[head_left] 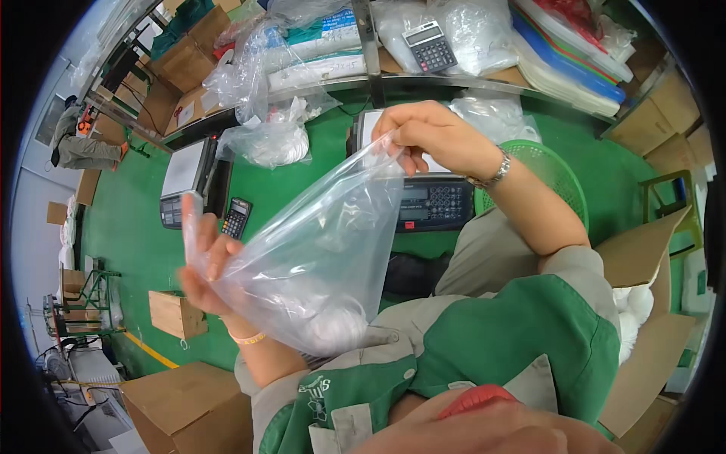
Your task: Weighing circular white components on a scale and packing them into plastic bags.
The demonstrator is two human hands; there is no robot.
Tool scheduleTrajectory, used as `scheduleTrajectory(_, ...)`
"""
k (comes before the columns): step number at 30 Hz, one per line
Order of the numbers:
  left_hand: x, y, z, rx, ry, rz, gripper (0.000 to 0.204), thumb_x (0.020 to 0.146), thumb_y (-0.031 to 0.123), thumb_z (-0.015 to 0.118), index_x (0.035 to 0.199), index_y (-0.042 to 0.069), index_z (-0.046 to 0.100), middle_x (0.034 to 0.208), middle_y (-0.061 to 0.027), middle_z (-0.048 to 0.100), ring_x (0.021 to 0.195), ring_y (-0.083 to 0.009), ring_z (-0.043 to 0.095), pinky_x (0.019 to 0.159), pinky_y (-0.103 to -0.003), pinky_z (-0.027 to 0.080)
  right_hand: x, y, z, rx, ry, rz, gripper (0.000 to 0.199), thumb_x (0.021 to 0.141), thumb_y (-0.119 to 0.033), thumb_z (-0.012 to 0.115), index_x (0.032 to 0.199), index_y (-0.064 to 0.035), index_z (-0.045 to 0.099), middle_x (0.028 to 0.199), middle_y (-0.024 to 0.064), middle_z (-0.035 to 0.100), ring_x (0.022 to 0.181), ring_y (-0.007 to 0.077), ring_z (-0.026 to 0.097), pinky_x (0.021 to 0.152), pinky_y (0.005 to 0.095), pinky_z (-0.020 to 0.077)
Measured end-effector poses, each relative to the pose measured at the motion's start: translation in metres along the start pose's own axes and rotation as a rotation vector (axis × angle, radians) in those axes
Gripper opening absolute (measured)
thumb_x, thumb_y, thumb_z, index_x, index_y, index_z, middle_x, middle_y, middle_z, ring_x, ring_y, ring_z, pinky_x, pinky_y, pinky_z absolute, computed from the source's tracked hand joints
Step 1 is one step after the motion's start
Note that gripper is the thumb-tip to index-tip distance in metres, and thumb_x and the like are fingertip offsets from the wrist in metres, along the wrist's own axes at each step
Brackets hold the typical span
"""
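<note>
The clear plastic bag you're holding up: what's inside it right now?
White rounded pieces sit bunched at the bottom of the clear plastic bag, held between left hand and right hand. The film blurs them, so their kind and count cannot be told.

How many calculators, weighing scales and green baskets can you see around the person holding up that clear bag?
Calculators: 2, a grey one on the shelf and a black one on the green table.
Weighing scales: 2, one on the left and one behind the clear bag.
Green baskets: 1.
Total: 5.
The left hand and right hand hold the clear bag.
</note>
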State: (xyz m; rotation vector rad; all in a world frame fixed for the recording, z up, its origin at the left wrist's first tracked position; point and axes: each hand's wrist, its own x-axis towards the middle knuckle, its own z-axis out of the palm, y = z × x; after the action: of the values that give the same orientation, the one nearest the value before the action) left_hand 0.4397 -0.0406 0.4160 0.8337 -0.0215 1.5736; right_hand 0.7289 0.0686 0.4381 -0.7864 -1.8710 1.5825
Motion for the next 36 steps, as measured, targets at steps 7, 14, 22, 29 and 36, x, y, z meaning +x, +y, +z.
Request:
scheduleTrajectory(7,-0.006,-0.049,0.005,1.195,0.112,-0.371,0.045,0.084,0.006,0.050,0.128,0.000,0.041,0.101,-0.0075,0.055,0.062,-0.0065,0.048,0.056,-0.022,0.044,-0.022,-0.017,0.048,0.109,-0.238,-0.093,0.020,0.091,-0.019,0.047,0.088,-0.0001,0.052,0.089,0.0104,0.061,0.078,0.0163,0.063,0.065,0.0266,0.0512)
scheduleTrajectory(14,-0.014,-0.090,0.009,1.506,-0.440,-0.214,0.052,0.081,0.028,0.061,0.122,0.002,0.043,0.117,-0.0107,0.048,0.113,-0.0282,0.042,0.094,-0.037,0.033,-0.017,0.008,0.089,-0.880,-0.298,-0.658,0.018,0.082,-0.026,0.054,0.086,-0.0090,0.057,0.080,0.0081,0.060,0.073,0.0269,0.057,0.065,0.0387,0.0433)
scheduleTrajectory(22,-0.024,-0.095,0.007,1.471,0.118,0.055,0.027,0.093,0.029,0.040,0.091,0.002,0.043,0.081,-0.0056,0.046,0.070,-0.0153,0.044,0.060,-0.029,0.037,0.006,0.033,0.048,-0.340,-0.422,-0.099,0.024,0.091,-0.030,0.045,0.088,-0.0072,0.050,0.077,0.0056,0.058,0.069,0.0163,0.053,0.059,0.0308,0.0398)
scheduleTrajectory(29,-0.005,-0.079,0.001,1.379,0.224,-0.305,0.035,0.095,0.036,0.036,0.085,0.004,0.047,0.059,0.0028,0.041,0.051,-0.0061,0.036,0.046,-0.021,0.029,-0.011,0.027,0.086,-0.133,-0.343,-0.258,0.016,0.091,-0.024,0.046,0.089,-0.0086,0.049,0.073,0.0047,0.054,0.067,0.0206,0.058,0.053,0.0345,0.0442)
scheduleTrajectory(36,-0.010,-0.055,0.008,1.013,0.247,-0.511,0.016,0.085,0.005,0.057,0.094,0.004,0.043,0.070,0.0022,0.047,0.062,-0.0030,0.044,0.054,-0.017,0.034,-0.011,0.043,0.087,-0.888,-0.113,-0.660,0.029,0.070,-0.008,0.055,0.098,-0.0093,0.049,0.091,0.0068,0.052,0.082,0.0264,0.055,0.064,0.0362,0.0448)
